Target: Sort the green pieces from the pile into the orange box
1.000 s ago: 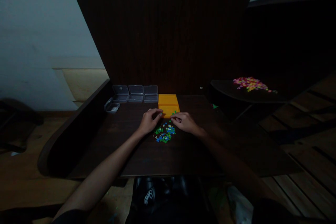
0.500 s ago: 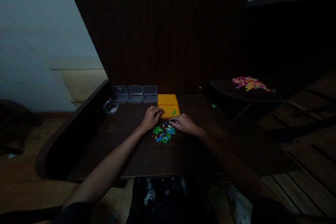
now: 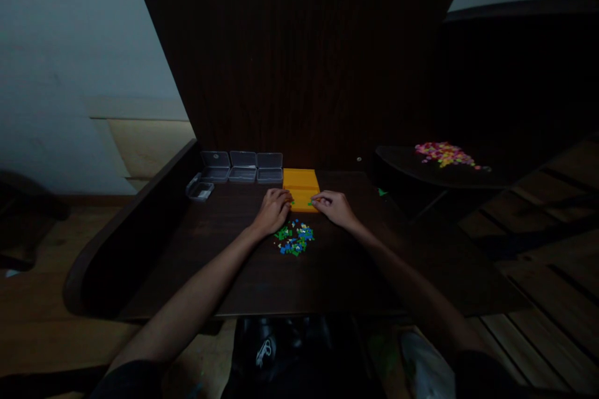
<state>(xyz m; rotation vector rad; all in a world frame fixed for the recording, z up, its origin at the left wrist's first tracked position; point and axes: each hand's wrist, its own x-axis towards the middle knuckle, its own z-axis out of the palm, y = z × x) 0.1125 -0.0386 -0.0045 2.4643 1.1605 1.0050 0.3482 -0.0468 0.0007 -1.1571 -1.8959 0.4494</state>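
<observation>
My left hand (image 3: pixel 274 209) is closed in a pinch at the left side of an open yellow plastic box (image 3: pixel 300 207). A small green toy brick (image 3: pixel 292 202) shows at its fingertips. Over the box's right side, my right hand (image 3: pixel 333 207) pinches another tiny green brick (image 3: pixel 309 203). Its thumb and forefinger are together, and the other fingers curl behind. Just in front of the box lies a loose pile of small bricks (image 3: pixel 296 239), mostly green and blue with a few white ones. My fingers partly cover the inside of the box.
Several clear plastic cases with raised lids, such as this one (image 3: pixel 243 173), stand left of the yellow box. A smaller clear case (image 3: pixel 200 191) lies before them. Pink and yellow pieces (image 3: pixel 444 154) are heaped on a side shelf (image 3: pixel 407 165). A raised side panel (image 3: pixel 131 224) borders the desk's left.
My right hand has moved from the back of the brick pile up to the yellow box with a green brick. My left hand has stayed nearly in place. The camera view has shifted slightly.
</observation>
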